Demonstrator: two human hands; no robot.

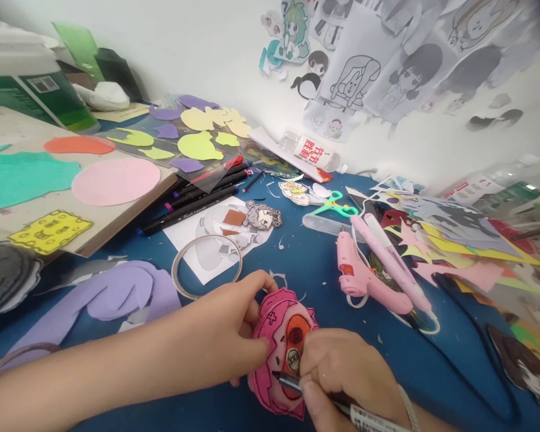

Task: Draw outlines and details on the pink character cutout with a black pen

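A pink felt doll head (263, 318) with darker pink hair, black outlines and an orange oval piece (297, 324) on its face lies tilted near the bottom centre. My left hand (234, 324) grips its left and upper edge between thumb and fingers. Closed round a black marker (287, 381), my right hand (342, 372) rests against the doll head's right side. The marker's tip is at the face, near the pink hair's edge. Part of the orange piece is hidden by my right hand.
Behind the doll head lie a tape ring (175, 273), a printed drawing (211, 234), black markers (189, 210) and green scissors (337, 205). A pink glue gun (360, 273) with its cord sits right. Purple felt (117, 291), a board (130, 210) and felt scraps are left.
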